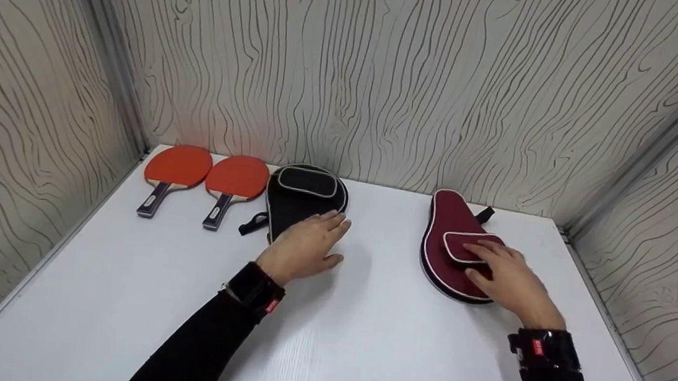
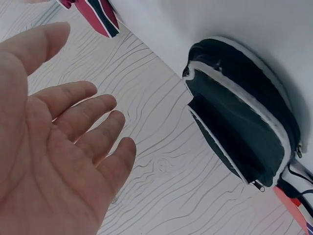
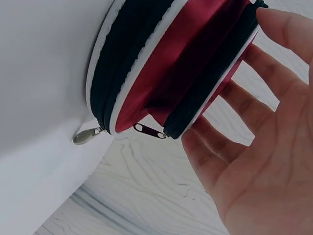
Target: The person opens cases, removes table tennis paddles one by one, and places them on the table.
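Right hand [image 1: 508, 278] lies flat on the maroon paddle case [image 1: 452, 242], fingers straight and spread over its front pocket, nothing pinched. From the right wrist view the fingertips [image 3: 274, 29] sit against the pocket's edge, with the pocket's zip pull [image 3: 146, 130] hanging just below them and a second metal pull [image 3: 84, 137] off to the side on the main zip. The case lies under that hand on the white table [image 1: 362, 342], its rounded end toward the person and its narrow end pointing away to the back wall.

Over to the left hand [image 1: 307, 246]: fingers loose and slightly apart, holding nothing. From the head view it sits over the near part of the black paddle case [image 1: 301, 196], fingertips reaching toward the case's pocket. The left wrist view shows the palm [image 2: 54, 161] wide and the black case [image 2: 244, 127] apart from the fingers, so whether the hand actually touches the case I cannot tell. That case's zip looks partly undone along its white-piped edge, with a small pull [image 2: 259, 186] at its end.

Beyond the left hand's outer side, well apart from it, two red paddles lie side by side: the first red paddle [image 1: 176, 168] farthest out, the second red paddle [image 1: 234, 180] just beside the black case. A black strap [image 1: 254, 223] trails between that paddle and the case.
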Demonstrator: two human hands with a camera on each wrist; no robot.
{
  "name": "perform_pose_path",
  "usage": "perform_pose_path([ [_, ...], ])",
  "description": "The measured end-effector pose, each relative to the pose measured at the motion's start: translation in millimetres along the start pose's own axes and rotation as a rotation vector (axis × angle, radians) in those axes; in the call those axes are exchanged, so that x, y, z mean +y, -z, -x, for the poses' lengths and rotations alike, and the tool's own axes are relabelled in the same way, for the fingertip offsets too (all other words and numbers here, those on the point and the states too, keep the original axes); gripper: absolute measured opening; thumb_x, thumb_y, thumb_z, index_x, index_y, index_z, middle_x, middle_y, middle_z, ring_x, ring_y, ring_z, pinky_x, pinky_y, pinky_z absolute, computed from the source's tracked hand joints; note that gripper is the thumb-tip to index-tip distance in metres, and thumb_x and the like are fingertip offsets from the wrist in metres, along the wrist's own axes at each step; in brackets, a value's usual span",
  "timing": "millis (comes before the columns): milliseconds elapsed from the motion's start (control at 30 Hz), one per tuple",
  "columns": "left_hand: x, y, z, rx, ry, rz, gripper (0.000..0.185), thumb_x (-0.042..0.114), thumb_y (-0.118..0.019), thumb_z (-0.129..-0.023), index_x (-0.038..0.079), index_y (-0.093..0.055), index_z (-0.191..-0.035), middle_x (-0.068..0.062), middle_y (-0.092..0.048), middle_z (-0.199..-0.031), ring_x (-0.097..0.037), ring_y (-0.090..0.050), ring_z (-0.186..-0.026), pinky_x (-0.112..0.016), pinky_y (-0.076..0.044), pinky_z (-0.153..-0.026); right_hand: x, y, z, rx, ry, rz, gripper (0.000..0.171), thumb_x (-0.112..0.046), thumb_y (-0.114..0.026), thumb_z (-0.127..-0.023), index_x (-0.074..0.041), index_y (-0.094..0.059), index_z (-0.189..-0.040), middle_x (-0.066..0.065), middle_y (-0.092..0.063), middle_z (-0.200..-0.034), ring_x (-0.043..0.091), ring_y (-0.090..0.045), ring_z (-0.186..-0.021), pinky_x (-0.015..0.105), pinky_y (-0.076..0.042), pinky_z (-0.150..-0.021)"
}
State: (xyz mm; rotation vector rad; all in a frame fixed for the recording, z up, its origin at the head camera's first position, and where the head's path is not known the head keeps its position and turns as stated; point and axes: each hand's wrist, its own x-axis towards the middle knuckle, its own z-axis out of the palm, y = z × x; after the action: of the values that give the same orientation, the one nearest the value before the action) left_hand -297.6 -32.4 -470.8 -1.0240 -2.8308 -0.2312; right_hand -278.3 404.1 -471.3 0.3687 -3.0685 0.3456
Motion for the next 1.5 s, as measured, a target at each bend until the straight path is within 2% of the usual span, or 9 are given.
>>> perform_pose_path([
  [300, 15.4, -2.0, -9.8, 0.017, -0.044, -0.041, 0.070, 0.036, -0.073, -0.117, 0.000, -0.053, -0.174, -0.019, -0.057, -0.180, -0.034, -0.054, -0.171, -0.046, -0.044, -0.144, -18.6, -2.3, -1.0, 0.018, 0.096, -0.008, 0.055, -0.028, -0.076, -0.112, -0.013, -0.069, -0.164, 0.026, -0.064, -0.170, 0.066, -0.054, -0.152, 0.083, -0.052, -0.121],
  [533, 30.8, -5.5, -17.1, 0.054, -0.093, -0.114, 0.069, 0.040, -0.074, -0.116, 0.003, -0.056, -0.173, -0.015, -0.062, -0.177, -0.029, -0.059, -0.168, -0.041, -0.047, -0.141, -35.3, -2.3, 0.4, 0.005, 0.138, -0.024, 0.051, -0.026, -0.075, -0.113, -0.021, -0.072, -0.163, 0.018, -0.066, -0.171, 0.059, -0.058, -0.152, 0.078, -0.055, -0.120],
  [833, 53.5, -10.9, -26.7, 0.016, -0.094, -0.117, 0.069, 0.042, -0.070, -0.118, 0.010, -0.054, -0.176, -0.008, -0.058, -0.181, -0.024, -0.055, -0.171, -0.041, -0.049, -0.140, -50.1, -1.8, 0.3, -0.027, 0.231, -0.065, 0.047, -0.025, -0.075, -0.114, -0.019, -0.075, -0.160, 0.016, -0.070, -0.167, 0.053, -0.062, -0.152, 0.074, -0.053, -0.127],
  [1000, 66.2, -15.8, -31.1, -0.034, -0.087, -0.103, 0.071, 0.046, -0.067, -0.119, 0.012, -0.049, -0.180, -0.005, -0.052, -0.186, -0.021, -0.049, -0.175, -0.039, -0.045, -0.142, -57.2, -0.7, 0.1, -0.045, 0.291, -0.080, 0.044, -0.023, -0.074, -0.114, -0.015, -0.077, -0.157, 0.015, -0.075, -0.162, 0.051, -0.066, -0.150, 0.073, -0.053, -0.127],
  [1133, 75.5, -20.1, -34.0, -0.060, -0.092, -0.096, 0.073, 0.049, -0.066, -0.120, 0.014, -0.048, -0.180, -0.004, -0.050, -0.187, -0.019, -0.047, -0.176, -0.038, -0.044, -0.143, -61.1, 0.1, 1.3, -0.068, 0.313, -0.082, 0.044, -0.022, -0.073, -0.114, -0.016, -0.077, -0.157, 0.012, -0.076, -0.162, 0.048, -0.068, -0.150, 0.072, -0.054, -0.127],
  [1300, 85.1, -26.5, -39.5, -0.065, -0.118, -0.103, 0.074, 0.054, -0.063, -0.120, 0.013, -0.049, -0.180, -0.004, -0.052, -0.186, -0.018, -0.048, -0.175, -0.036, -0.044, -0.143, -65.0, 2.5, 2.7, -0.085, 0.327, -0.103, 0.042, -0.023, -0.072, -0.115, -0.018, -0.078, -0.156, 0.012, -0.077, -0.161, 0.047, -0.069, -0.149, 0.072, -0.055, -0.126],
  [1500, 91.8, -33.5, -44.7, -0.052, -0.139, -0.125, 0.074, 0.056, -0.063, -0.120, 0.011, -0.053, -0.177, -0.006, -0.054, -0.184, -0.017, -0.052, -0.172, -0.028, -0.042, -0.142, -66.8, 4.8, 4.2, -0.094, 0.326, -0.134, 0.040, -0.028, -0.072, -0.116, -0.021, -0.079, -0.155, 0.008, -0.078, -0.159, 0.043, -0.070, -0.150, 0.071, -0.056, -0.126],
])
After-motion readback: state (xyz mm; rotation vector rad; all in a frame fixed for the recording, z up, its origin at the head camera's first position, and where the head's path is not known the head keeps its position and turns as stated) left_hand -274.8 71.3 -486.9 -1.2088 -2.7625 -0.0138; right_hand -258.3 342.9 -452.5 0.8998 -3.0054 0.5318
